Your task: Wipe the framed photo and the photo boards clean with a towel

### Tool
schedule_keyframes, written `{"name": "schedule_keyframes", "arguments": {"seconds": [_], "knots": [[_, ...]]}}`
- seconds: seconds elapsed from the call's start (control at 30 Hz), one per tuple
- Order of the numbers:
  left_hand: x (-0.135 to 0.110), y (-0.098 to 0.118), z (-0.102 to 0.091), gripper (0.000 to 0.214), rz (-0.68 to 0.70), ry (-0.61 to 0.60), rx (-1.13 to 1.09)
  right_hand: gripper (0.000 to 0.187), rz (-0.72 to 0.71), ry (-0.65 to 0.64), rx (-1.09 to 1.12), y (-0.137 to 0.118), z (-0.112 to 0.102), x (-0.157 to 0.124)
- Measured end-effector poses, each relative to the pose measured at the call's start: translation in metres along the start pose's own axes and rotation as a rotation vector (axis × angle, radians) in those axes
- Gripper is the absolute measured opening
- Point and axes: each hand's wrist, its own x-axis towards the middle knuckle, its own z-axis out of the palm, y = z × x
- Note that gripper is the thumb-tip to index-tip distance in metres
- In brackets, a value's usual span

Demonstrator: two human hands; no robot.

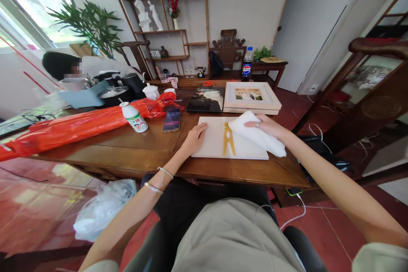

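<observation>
A white flat board [212, 136] lies on the wooden table before me. My left hand [195, 138] rests on its left edge with the fingers stretched out, holding nothing. Across the board's right part, my right hand [264, 126] grips a folded white towel [266, 139], which hangs past the board's right edge. Beside the towel, a yellow piece shaped like a letter A [228, 139] shows on the board's middle; the towel may cover a bit of its right side.
Behind the board are a dark picture panel [205, 98] and a white framed photo [250, 93]. A phone [172, 120], a white bottle [134, 117] and a long red plastic-wrapped bundle [83, 119] lie or stand leftward. A cola bottle [247, 66] stands at the back.
</observation>
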Motion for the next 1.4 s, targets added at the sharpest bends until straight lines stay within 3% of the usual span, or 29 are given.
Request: {"name": "schedule_keyframes", "arguments": {"seconds": [0.17,0.27,0.43,0.53,0.67,0.77,0.97,1.07,1.2,1.3,1.4], "knots": [[-0.001,0.000,-0.001,0.038,0.008,0.000,0.001,0.029,-0.147,0.143,-0.219,-0.010,0.015,0.033],[-0.001,0.000,-0.001,0.038,0.000,-0.003,-0.004,0.032,-0.300,0.099,-0.427,-0.016,0.027,0.030],[-0.001,0.000,-0.001,0.038,0.001,-0.003,-0.003,0.024,-0.491,-0.024,-0.609,-0.028,0.045,-0.009],[-0.001,0.000,0.000,0.038,0.001,0.000,-0.003,0.013,-0.587,-0.165,-0.595,-0.040,0.053,-0.040],[-0.001,-0.001,0.000,0.038,0.010,0.006,-0.004,0.017,-0.720,-0.306,-0.539,-0.053,0.062,-0.065],[-0.001,-0.001,0.000,0.038,0.013,0.006,0.001,0.018,-0.695,-0.289,-0.495,-0.050,0.062,-0.058],[0.000,0.001,-0.002,0.038,0.010,-0.009,0.015,0.031,-0.525,-0.007,-0.549,-0.028,0.047,-0.003],[0.000,0.000,-0.001,0.038,0.014,-0.008,0.014,0.029,-0.508,0.041,-0.587,-0.026,0.048,0.008],[0.000,-0.002,0.000,0.038,0.020,0.004,0.013,0.012,-0.644,-0.031,-0.627,-0.035,0.063,-0.016],[-0.001,-0.002,0.000,0.038,0.024,0.009,0.007,0.016,-0.757,-0.184,-0.594,-0.043,0.075,-0.045],[-0.001,-0.002,0.000,0.038,0.029,0.011,0.001,0.017,-0.751,-0.268,-0.542,-0.046,0.078,-0.065]]}}
